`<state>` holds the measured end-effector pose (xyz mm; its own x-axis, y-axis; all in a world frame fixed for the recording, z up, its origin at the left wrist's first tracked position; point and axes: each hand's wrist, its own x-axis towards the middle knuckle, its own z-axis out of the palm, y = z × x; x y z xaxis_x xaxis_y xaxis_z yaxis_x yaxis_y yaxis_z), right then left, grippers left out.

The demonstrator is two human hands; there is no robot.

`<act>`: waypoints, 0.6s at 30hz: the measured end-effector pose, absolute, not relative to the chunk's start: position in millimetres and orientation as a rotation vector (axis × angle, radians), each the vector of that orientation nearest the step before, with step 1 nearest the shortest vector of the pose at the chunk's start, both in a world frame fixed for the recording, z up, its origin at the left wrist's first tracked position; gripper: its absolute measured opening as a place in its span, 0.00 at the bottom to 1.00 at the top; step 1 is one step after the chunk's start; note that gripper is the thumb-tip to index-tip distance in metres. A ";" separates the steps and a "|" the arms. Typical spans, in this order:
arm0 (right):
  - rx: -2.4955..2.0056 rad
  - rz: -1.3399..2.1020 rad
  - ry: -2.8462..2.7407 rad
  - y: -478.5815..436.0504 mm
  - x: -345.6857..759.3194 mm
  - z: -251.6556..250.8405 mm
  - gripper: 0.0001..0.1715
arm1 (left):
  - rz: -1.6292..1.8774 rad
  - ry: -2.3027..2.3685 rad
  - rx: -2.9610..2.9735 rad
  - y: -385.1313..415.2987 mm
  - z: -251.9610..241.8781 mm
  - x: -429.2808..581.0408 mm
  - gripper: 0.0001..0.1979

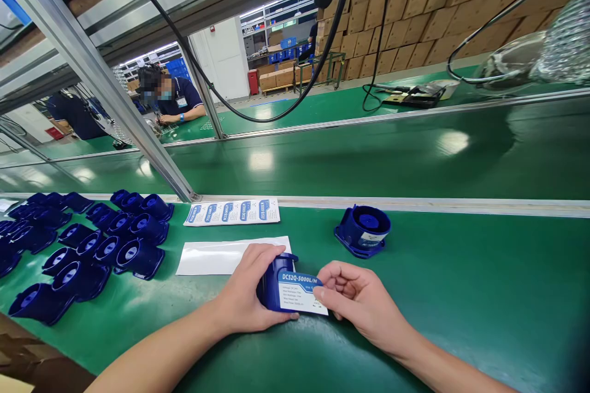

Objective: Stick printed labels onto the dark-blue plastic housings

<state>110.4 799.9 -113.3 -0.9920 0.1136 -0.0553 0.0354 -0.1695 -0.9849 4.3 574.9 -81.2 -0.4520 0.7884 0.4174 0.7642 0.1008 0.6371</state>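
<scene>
Label reading "DC52Q-5000L/H" (297,296): left part against the side of a dark-blue plastic housing (271,295), right end sticking out past its edge, above the green desk (461,295). Of the hands, I see the left hand (246,295) wrapped round the housing, thumb low, fingers over the top. Right hand (362,304): thumb and forefinger pinched on the label's right end, other fingers curled in. Just behind the left hand I log a blank white strip (209,258); beyond it, a sheet of blue-and-white labels (233,211). A labelled housing (369,224) sits alone, farther back right. Far left, clustered dark-blue housings (133,258). Past the metal post (115,92), a co-worker (182,101) leans over a work surface; stacked cartons (424,18) upper right.
</scene>
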 end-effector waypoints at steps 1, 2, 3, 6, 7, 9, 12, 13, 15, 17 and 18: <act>-0.178 2.360 -1.987 799.9 110.9 -114.7 0.25 | 1.307 2.309 1.629 575.0 -81.2 4.3 0.52; -0.176 2.364 -1.983 799.9 111.3 -115.7 0.25 | 1.309 2.308 1.628 575.0 -81.2 4.3 0.53; -0.172 2.368 -1.974 799.9 111.6 -116.4 0.25 | 1.309 2.306 1.625 575.1 -81.2 4.3 0.53; -0.133 2.388 -1.930 800.0 112.0 -116.5 0.25 | 1.307 2.305 1.630 575.3 -81.4 4.0 0.53; -0.120 2.394 -1.916 800.0 112.0 -116.2 0.28 | 1.309 2.306 1.633 575.4 -81.6 3.8 0.53; -0.103 2.400 -1.904 800.0 112.1 -115.6 0.31 | 1.313 2.306 1.640 575.4 -82.1 3.5 0.54; -0.102 2.399 -1.908 799.8 112.3 -114.9 0.33 | 1.314 2.308 1.638 575.4 -83.1 3.2 0.54; -0.104 2.400 -1.906 799.7 112.3 -114.5 0.33 | 1.315 2.308 1.639 575.4 -83.3 3.1 0.54; -0.105 2.407 -1.908 799.6 111.9 -113.6 0.33 | 1.319 2.305 1.647 575.6 -83.5 3.2 0.53; -0.111 2.407 -1.918 799.5 111.5 -112.6 0.31 | 1.321 2.301 1.657 575.6 -83.3 3.5 0.53; -0.115 2.404 -1.925 799.5 111.4 -112.3 0.31 | 1.319 2.299 1.658 575.6 -83.2 3.6 0.53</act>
<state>111.4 799.5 -112.3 -0.9954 0.0931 -0.0209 0.0001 -0.2184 -0.9759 3.6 575.6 -83.2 -0.4378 0.7860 0.4364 0.7734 0.0817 0.6286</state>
